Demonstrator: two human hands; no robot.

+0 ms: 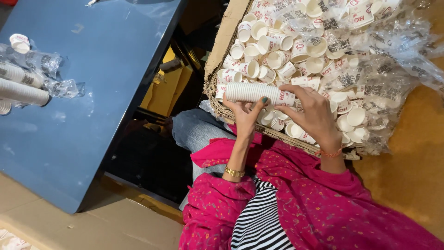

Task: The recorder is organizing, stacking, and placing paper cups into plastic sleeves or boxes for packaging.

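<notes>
Both hands, left hand (246, 113) and right hand (314, 115), gripped a nested cup stack (256, 92) horizontally, keeping it aligned; loose cups (277, 60) filled the cardboard box (222, 37) at twelve o'clock.

Blue table (92, 92): wrapped cup stacks (23, 85) at its left edge; one loose cup (19, 41) lies just beyond them.

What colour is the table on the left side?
Blue; the table shows best in the head view.
</notes>
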